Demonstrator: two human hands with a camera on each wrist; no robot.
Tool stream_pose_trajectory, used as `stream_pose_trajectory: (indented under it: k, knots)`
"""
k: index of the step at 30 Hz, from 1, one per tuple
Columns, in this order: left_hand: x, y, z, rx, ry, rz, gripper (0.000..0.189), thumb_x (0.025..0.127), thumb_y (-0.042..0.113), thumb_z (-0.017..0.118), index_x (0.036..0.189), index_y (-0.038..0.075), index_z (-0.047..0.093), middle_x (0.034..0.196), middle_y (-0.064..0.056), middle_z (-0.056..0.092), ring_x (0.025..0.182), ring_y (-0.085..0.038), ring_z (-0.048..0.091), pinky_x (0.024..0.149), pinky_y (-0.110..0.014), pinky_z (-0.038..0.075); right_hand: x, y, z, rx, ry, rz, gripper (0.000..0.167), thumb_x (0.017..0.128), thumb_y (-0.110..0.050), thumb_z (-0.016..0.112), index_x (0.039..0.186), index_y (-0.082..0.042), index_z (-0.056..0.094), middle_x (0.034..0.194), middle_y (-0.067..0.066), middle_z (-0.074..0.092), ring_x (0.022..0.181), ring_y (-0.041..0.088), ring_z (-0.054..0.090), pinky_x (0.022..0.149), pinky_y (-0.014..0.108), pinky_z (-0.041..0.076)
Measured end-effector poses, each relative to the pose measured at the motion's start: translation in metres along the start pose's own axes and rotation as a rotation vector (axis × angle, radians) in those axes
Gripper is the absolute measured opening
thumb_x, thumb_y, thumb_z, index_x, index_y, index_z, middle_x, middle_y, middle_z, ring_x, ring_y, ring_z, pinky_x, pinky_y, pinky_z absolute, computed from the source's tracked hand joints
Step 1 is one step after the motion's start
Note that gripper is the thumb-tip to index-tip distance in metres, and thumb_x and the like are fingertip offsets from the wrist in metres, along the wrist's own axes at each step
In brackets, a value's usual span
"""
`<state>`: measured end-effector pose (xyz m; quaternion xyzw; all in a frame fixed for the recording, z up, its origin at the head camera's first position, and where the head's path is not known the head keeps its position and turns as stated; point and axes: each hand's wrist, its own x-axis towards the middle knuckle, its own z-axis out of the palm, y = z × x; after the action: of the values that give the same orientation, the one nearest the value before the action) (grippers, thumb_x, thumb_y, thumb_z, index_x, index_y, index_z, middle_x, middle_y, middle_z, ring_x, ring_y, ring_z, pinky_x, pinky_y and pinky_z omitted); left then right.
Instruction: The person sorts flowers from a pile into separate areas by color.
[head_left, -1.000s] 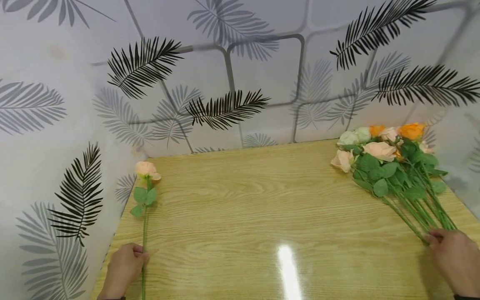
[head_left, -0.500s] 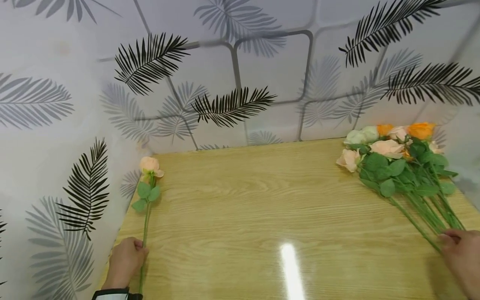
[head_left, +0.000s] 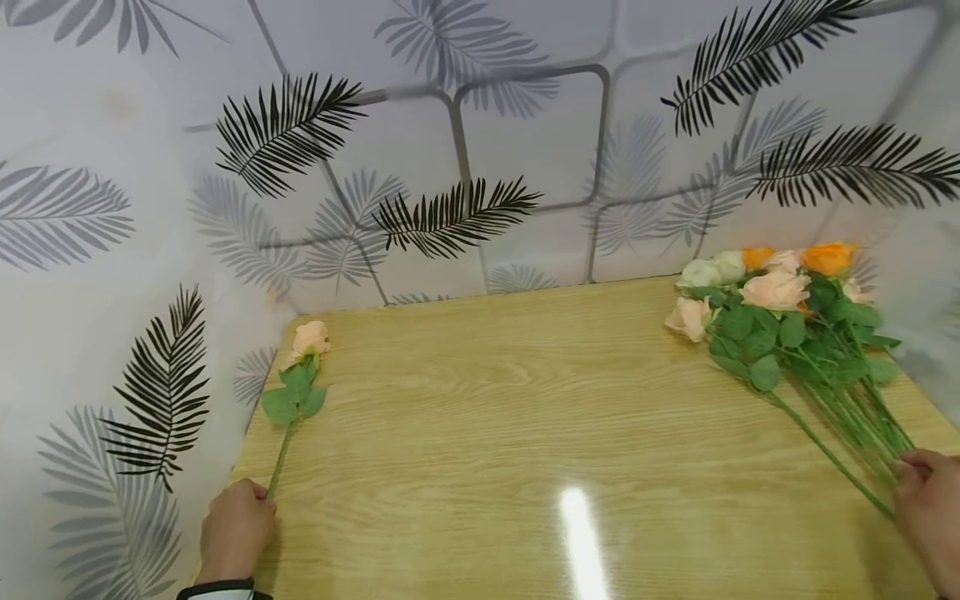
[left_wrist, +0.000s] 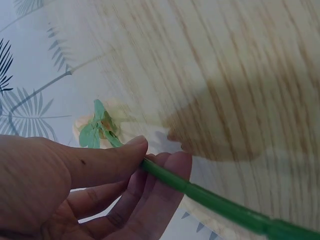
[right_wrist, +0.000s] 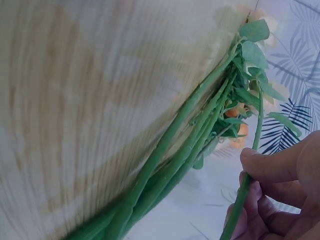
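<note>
At the table's left side, a single peach artificial rose [head_left: 310, 340] leans with its bloom away from me. My left hand [head_left: 237, 527] pinches its green stem [left_wrist: 212, 200] between thumb and fingers, low below the leaves. On the right lies a bunch of roses [head_left: 761, 337] in peach, white and orange, stems toward me. My right hand [head_left: 932, 504] is at their lower ends. In the right wrist view it pinches one stem [right_wrist: 259, 120] between thumb and fingers, apart from the other stems [right_wrist: 172, 150], which lie together on the table. Lower stem ends are partly hidden by the hands.
The wood-grain table [head_left: 510, 400] spans between both hands, with a bright light reflection [head_left: 581, 533] near the front. A wall covering with leaf patterns [head_left: 450, 150] rises right behind the table and along its left side.
My left hand has shifted slightly left and the single rose's stem now tilts, its bloom turned to the right. My right hand has moved a little rightward along the bunch's stems.
</note>
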<state>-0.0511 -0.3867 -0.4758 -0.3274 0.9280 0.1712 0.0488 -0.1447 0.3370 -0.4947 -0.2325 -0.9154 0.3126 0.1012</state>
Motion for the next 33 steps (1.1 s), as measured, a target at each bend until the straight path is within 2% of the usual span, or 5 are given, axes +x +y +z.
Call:
stream_pose_trajectory:
  k: [8,18,23,26,33]
  knots:
    - [-0.002,0.002,0.000,0.014,0.003,-0.101,0.017,0.091,0.005,0.068,0.105,-0.004,0.067,0.103,-0.026,0.068,0.087,-0.047,0.065,0.065,-0.055,0.050,-0.001,-0.003,-0.010,0.071,0.036,-0.023,0.024,0.101,0.008,0.035,0.115,0.025,0.046,0.081,0.035,0.049,0.053,-0.006,0.028,0.046,0.019,0.028]
    - [-0.003,-0.009,0.001,0.010,0.015,-0.081,0.017,0.090,0.006,0.069,0.104,-0.004,0.067,0.101,-0.027,0.068,0.086,-0.049,0.065,0.063,-0.055,0.051,-0.006,-0.005,-0.012,0.127,0.122,0.023,0.024,0.104,0.003,0.032,0.119,0.019,0.042,0.089,0.024,0.040,0.056,-0.008,0.024,0.048,0.015,0.024]
    - [-0.002,-0.010,0.003,0.007,-0.008,-0.088,0.019,0.089,0.004,0.069,0.106,-0.005,0.068,0.103,-0.027,0.068,0.086,-0.047,0.065,0.062,-0.054,0.051,-0.009,-0.007,-0.008,0.225,0.263,-0.084,0.016,0.101,0.007,0.038,0.110,0.017,0.046,0.078,-0.020,0.034,0.062,-0.013,0.022,0.055,0.010,0.020]
    - [-0.001,-0.010,0.004,0.002,-0.004,-0.094,0.019,0.089,0.005,0.070,0.105,-0.004,0.068,0.102,-0.026,0.068,0.085,-0.046,0.065,0.061,-0.052,0.051,-0.011,-0.009,-0.008,0.256,0.303,-0.114,0.013,0.100,0.007,0.040,0.106,0.015,0.048,0.077,-0.032,0.024,0.064,-0.015,0.021,0.057,0.008,0.019]
    - [-0.002,-0.010,0.003,-0.012,0.013,-0.070,0.018,0.087,0.005,0.070,0.102,-0.004,0.068,0.099,-0.025,0.068,0.083,-0.044,0.066,0.058,-0.050,0.050,-0.013,-0.012,-0.011,0.349,0.290,-0.115,0.041,0.097,0.007,0.044,0.082,-0.031,0.047,0.076,-0.028,0.029,0.061,-0.014,0.026,0.056,0.007,0.021]
